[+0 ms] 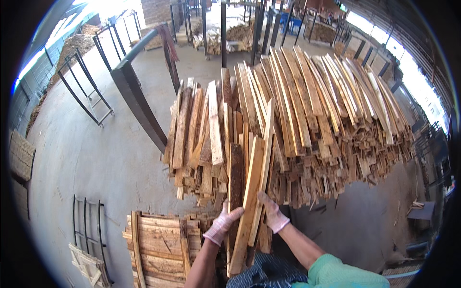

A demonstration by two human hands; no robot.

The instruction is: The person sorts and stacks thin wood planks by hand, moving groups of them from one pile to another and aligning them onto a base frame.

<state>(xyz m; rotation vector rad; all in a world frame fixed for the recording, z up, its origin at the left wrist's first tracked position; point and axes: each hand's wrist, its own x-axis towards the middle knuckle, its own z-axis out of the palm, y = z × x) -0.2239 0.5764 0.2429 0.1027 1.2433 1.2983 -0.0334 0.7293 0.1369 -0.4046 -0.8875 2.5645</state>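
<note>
Between my two gloved hands is a bundle of several long wooden slats [251, 187], upright and slightly fanned, close to my body. My left hand [224, 223] grips the bundle's left side, its thumb lying over the bark-edged slat [235, 177]. On the opposite side my right hand [273, 213] is closed against the slats; some of its fingers are hidden behind them. Just beyond stands a large stack of rough slats [307, 91], whose left part [187, 125] sits lower and looser. The bundle's upper ends overlap this stack in view.
A dark metal post frame [139, 101] with a cloth [168, 43] on it rises left of the stack. Near my left arm lies a stack of flat boards [161, 245]. A metal rack [86, 223] and another frame [91, 91] are on the concrete floor [72, 144].
</note>
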